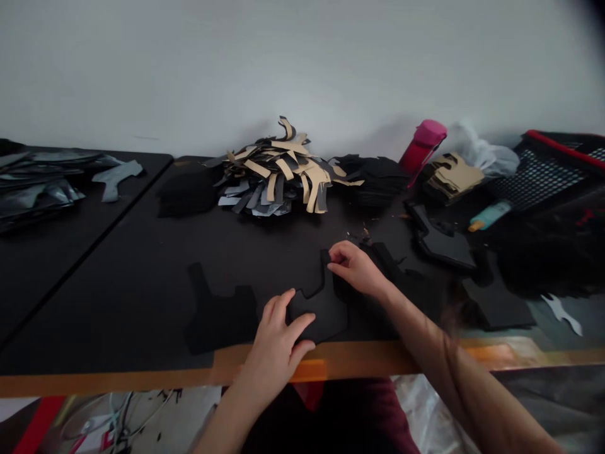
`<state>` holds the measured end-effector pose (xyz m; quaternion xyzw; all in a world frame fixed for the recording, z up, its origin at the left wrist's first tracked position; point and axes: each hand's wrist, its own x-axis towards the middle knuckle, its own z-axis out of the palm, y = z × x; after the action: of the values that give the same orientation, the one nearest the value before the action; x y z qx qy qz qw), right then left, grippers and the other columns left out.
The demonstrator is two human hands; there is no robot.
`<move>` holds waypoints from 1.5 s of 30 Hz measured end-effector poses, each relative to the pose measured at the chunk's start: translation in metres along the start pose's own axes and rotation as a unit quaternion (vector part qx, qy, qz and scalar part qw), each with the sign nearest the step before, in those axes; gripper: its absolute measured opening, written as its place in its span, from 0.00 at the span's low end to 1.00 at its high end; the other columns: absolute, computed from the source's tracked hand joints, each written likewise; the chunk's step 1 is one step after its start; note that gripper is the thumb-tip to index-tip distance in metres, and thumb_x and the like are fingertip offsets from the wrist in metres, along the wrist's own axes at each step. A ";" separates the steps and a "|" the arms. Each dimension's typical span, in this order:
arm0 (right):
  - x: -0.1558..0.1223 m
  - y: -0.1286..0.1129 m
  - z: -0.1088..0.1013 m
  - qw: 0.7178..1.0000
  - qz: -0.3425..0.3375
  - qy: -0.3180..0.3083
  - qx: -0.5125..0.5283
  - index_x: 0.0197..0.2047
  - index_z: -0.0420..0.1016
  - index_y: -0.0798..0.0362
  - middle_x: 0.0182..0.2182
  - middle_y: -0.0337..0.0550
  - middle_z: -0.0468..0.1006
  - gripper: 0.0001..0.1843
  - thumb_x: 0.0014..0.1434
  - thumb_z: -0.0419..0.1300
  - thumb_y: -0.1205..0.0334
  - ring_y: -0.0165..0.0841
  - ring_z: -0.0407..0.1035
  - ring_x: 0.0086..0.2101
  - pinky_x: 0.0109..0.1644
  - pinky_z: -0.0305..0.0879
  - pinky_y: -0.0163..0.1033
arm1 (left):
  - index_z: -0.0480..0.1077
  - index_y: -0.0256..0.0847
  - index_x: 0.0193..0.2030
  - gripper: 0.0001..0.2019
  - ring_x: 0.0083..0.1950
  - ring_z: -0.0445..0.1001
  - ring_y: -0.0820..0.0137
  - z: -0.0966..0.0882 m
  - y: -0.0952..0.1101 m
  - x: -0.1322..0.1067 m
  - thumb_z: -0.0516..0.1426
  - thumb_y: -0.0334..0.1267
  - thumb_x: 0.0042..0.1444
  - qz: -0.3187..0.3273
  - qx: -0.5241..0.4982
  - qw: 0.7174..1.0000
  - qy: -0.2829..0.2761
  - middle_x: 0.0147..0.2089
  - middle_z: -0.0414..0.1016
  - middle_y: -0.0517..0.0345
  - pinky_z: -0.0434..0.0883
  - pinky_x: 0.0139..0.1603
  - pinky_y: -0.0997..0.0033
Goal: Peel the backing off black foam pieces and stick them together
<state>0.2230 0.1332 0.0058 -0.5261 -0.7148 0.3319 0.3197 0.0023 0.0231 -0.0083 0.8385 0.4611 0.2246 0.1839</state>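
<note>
Black tabletop (118, 302): notched black foam cut-out (321, 312) lies between the hands, long axis running away from the near edge; left hand (276, 343) nearer, fingers spread on it; right hand (354, 268) fingers pressed together at its far tab, any pinch hidden.

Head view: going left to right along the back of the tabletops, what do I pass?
Stack of dark grey cutouts → heap of tan-backed cutouts → pile of black cutouts → red bottle with pink cap → black mesh basket with red rim
</note>
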 end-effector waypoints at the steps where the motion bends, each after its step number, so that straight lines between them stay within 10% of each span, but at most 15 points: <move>1: 0.000 0.002 0.001 1.000 -0.002 0.001 0.000 0.29 0.66 0.55 0.37 0.42 0.68 0.04 0.49 0.59 0.66 0.26 0.63 0.32 0.34 0.63 0.32 | 0.67 0.42 0.51 0.15 0.61 0.51 0.52 0.000 0.000 0.000 0.55 0.32 0.56 -0.001 0.000 1.000 -0.001 0.64 0.45 0.46 0.63 0.56 0.47; 45: 0.016 0.006 0.004 0.988 -0.017 0.039 -0.146 0.27 0.67 0.54 0.28 0.39 0.67 0.03 0.51 0.57 0.67 0.27 0.61 0.26 0.32 0.58 0.33 | 0.68 0.45 0.50 0.16 0.62 0.52 0.51 -0.002 0.005 -0.002 0.57 0.31 0.54 -0.023 -0.007 1.000 0.007 0.64 0.47 0.46 0.64 0.55 0.43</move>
<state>0.2188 0.1497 0.0004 -0.5675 -0.7512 0.1982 0.2726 0.0039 0.0190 -0.0045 0.8246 0.4804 0.2293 0.1914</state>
